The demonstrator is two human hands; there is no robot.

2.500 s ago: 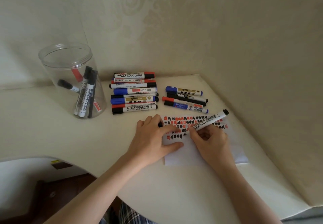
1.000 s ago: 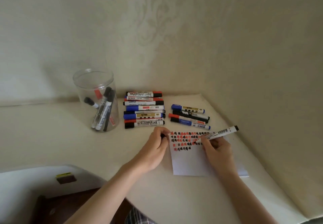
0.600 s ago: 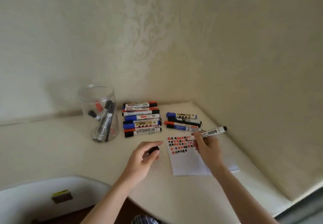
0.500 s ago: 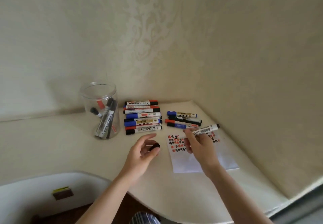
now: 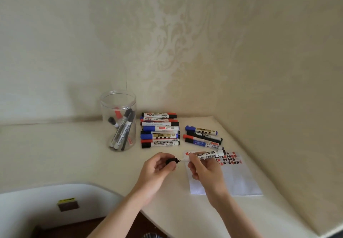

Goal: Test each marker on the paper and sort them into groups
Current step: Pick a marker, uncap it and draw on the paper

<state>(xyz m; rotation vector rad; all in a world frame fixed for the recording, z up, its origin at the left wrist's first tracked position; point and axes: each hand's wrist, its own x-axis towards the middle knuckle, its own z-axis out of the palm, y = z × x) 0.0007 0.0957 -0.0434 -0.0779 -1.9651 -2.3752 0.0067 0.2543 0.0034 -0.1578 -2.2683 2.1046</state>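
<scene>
My right hand [image 5: 204,171] grips a white whiteboard marker [image 5: 206,155] held level, its tip pointing left. My left hand [image 5: 157,167] pinches the marker's black cap [image 5: 170,161] right at that tip. Beneath my right hand lies the white paper [image 5: 233,180], its top rows filled with red and black test marks. A larger group of markers [image 5: 160,130] lies in a row behind my hands. A smaller group of markers [image 5: 203,137] lies to its right. A clear jar [image 5: 118,120] at the left holds several more markers.
The cream desk [image 5: 65,154] sits in a corner, with walls close behind and to the right. Its curved front edge runs below my forearms. A white piece of furniture [image 5: 37,206] with a small brown and yellow tag stands lower left.
My right hand lifted the marker off the paper and turned it level. My left hand left the paper's edge and brought the black cap up to the marker's tip.
</scene>
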